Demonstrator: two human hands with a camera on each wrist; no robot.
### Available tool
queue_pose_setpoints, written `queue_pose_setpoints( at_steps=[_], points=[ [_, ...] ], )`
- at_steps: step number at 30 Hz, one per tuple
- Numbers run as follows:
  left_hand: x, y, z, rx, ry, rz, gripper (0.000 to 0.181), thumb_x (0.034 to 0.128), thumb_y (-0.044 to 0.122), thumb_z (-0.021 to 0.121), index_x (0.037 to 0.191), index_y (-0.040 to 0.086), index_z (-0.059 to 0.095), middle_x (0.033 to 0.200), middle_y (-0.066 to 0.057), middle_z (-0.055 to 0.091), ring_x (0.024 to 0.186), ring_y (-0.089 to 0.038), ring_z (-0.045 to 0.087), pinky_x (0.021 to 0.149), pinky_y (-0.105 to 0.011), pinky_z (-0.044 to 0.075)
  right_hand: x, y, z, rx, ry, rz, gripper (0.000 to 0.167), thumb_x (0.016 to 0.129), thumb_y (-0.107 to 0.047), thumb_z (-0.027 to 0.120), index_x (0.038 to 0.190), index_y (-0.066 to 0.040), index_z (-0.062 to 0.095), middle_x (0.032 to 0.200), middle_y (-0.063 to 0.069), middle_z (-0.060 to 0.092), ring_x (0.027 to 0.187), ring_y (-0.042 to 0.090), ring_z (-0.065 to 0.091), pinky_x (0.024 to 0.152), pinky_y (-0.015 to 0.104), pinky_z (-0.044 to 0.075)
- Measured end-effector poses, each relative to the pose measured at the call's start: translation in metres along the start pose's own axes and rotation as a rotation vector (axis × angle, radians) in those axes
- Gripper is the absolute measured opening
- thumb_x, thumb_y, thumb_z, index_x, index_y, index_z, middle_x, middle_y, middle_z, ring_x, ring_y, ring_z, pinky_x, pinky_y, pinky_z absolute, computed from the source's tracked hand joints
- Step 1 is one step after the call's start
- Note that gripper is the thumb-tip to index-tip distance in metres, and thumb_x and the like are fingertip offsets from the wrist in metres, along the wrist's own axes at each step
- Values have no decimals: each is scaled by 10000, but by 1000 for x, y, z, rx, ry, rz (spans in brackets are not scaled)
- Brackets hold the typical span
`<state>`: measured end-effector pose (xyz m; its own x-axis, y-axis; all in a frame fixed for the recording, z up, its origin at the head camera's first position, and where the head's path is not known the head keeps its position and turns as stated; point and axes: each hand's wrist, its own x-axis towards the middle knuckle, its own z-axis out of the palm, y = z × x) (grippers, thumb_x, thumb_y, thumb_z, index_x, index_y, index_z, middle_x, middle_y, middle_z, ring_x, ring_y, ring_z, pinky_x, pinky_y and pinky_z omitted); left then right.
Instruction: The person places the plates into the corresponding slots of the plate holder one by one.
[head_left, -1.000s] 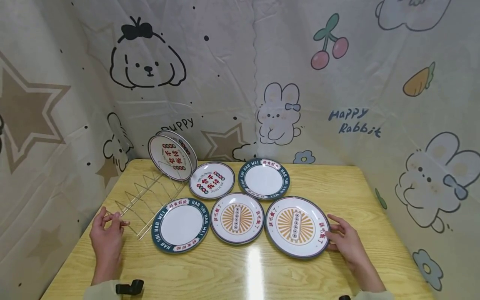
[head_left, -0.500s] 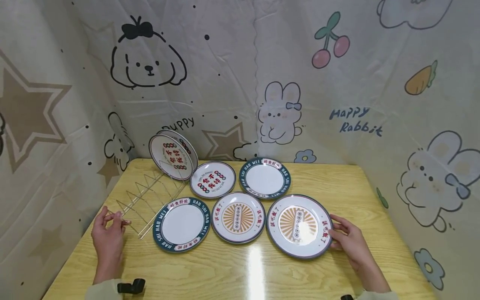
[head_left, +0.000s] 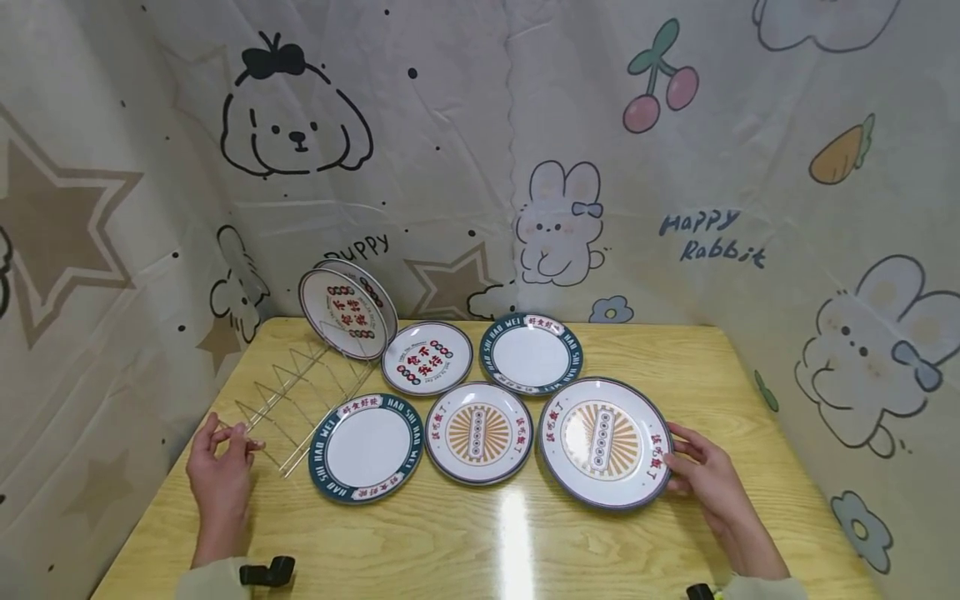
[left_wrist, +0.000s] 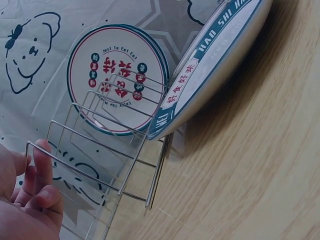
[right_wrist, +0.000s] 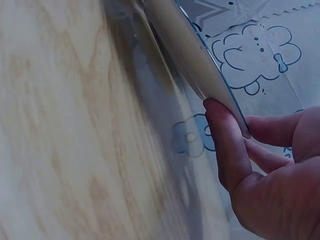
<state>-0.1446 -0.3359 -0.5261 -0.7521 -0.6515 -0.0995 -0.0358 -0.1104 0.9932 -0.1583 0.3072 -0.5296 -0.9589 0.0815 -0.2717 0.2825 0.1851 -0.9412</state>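
Currently, the right hand (head_left: 708, 483) pinches the large plate (head_left: 607, 446) at its right rim, at the near right of the table (head_left: 420, 542). The left hand (head_left: 221, 471) grips the end wire of the rack (left_wrist: 102, 143), fingers curled. Caution: a one-sided pinch may let the plate tip — its weight lies far from the fingers — and strike the neighbouring plate (head_left: 480, 433). The right wrist view exposes the large plate's underside; the head view shows only its printed face.

“HAO SHI HAO WEI” is printed on two green-banded plates (head_left: 366, 448), “Puppy” and “Happy Rabbit” on the cloth (head_left: 457, 125).
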Motion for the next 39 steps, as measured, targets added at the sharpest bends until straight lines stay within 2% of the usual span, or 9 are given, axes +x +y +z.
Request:
queue_pose_setpoints(
  at_steps=[7,17,20,25,28,32,39],
  points=[
    [-1,2,1,14,4,7,639,1063,258,579,1634,166,307,1075,66,504,689,35,658,701,-94,522,3,-2,0,-19,-22,16,631,1034,28,528,1605,41,259,1320,216,489,882,74,632,707,275,601],
    [-2,1,2,14,-7,-1,655,1057,270,590,1636,165,302,1080,65,498,676,31,658,704,-101,522,1,-7,2,32,-68,-13,610,1044,35,496,1594,30,233,1351,212,413,884,87,639,728,278,600],
    [-1,0,0,27,-2,-5,656,1058,267,589,1638,165,300,1087,75,495,666,37,658,692,-96,517,1,-12,3,41,-89,-39,593,1049,21,500,1579,22,234,1345,205,453,906,98,660,747,303,606],
    [-1,1,-1,34,-1,17,652,1064,248,580,1640,146,291,1097,80,484,658,49,653,685,-92,510,4,-21,6,93,-134,-57,614,1043,28,508,1559,35,175,1193,92,601,908,110,692,749,314,610],
    [-1,1,-1,39,-5,30,650,1069,239,571,1641,130,283,1082,72,488,662,51,651,687,-90,509,5,-25,9,117,-152,-63,642,1041,36,500,1565,35,128,1167,54,613,897,106,699,742,300,610],
    [0,0,-2,48,-8,37,652,1065,244,580,1637,128,289,1065,65,493,669,50,652,674,-94,508,6,-29,14,138,-158,-85,662,1046,38,495,1576,34,99,1260,100,561,913,95,697,753,294,613],
    [0,-1,-2,81,-20,46,672,1061,300,586,1638,130,288,1075,66,496,686,60,657,690,-68,496,9,-35,24,136,-171,-116,685,1039,51,493,1610,7,117,1486,278,394,948,79,683,769,290,612]
  ],
)
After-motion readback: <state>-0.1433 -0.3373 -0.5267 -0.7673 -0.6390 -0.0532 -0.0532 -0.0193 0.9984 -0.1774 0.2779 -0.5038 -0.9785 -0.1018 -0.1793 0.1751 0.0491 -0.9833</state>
